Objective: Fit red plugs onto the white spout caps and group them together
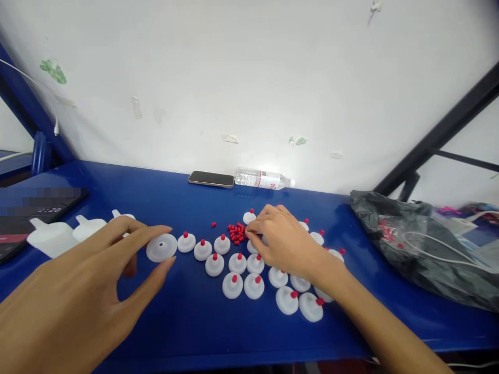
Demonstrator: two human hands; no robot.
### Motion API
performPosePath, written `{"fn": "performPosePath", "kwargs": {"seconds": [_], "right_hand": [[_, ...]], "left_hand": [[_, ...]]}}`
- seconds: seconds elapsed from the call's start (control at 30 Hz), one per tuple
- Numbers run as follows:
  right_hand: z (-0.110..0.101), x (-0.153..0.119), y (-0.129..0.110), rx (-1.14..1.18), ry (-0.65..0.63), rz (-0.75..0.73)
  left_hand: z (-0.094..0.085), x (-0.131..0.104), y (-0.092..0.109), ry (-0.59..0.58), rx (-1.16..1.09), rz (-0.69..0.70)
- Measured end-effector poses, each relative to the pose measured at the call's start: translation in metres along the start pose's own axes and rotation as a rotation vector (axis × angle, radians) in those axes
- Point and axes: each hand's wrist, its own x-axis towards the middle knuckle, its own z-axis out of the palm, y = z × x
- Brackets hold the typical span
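My left hand (97,275) holds a round white plastic disc (161,249) by its rim, between thumb and fingers. A small hole shows at the disc's middle, with no red cap on it. My right hand (278,236) reaches over the table with its fingertips pinched together at the right edge of a pile of small red caps (236,234). What those fingertips hold, if anything, is hidden. Several white discs with red caps on their stems, such as one near disc (233,286), stand around and under my right hand.
White pieces with spouts (54,239) lie behind my left hand, beside a dark screen device (74,200). A phone (210,179) and a plastic bottle (263,179) lie along the wall. At right, a dark plastic bag (390,223) sits on the blue table (187,327).
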Motion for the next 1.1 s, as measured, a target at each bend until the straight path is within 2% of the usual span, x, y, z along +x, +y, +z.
{"fn": "performPosePath", "kwargs": {"seconds": [0.3, 0.43, 0.57, 0.73, 0.97, 1.1], "right_hand": [[0.002, 0.003, 0.003, -0.012, -0.042, 0.000], [0.001, 0.002, 0.001, -0.004, -0.051, 0.002], [0.001, 0.001, 0.000, -0.003, -0.054, -0.003], [0.000, 0.001, 0.000, 0.001, -0.048, -0.034], [0.000, 0.002, 0.003, 0.078, 0.035, -0.066], [-0.002, -0.003, -0.001, 0.386, 0.184, -0.086]], "left_hand": [[0.006, -0.003, 0.011, -0.084, -0.045, 0.024], [0.013, -0.007, 0.019, -0.059, -0.100, 0.025], [0.018, -0.006, 0.029, -0.048, -0.170, 0.091], [0.017, -0.002, 0.037, 0.009, -0.201, 0.151], [0.010, 0.006, 0.043, 0.078, -0.274, 0.245], [0.013, 0.005, 0.042, 0.058, -0.236, 0.240]]}}
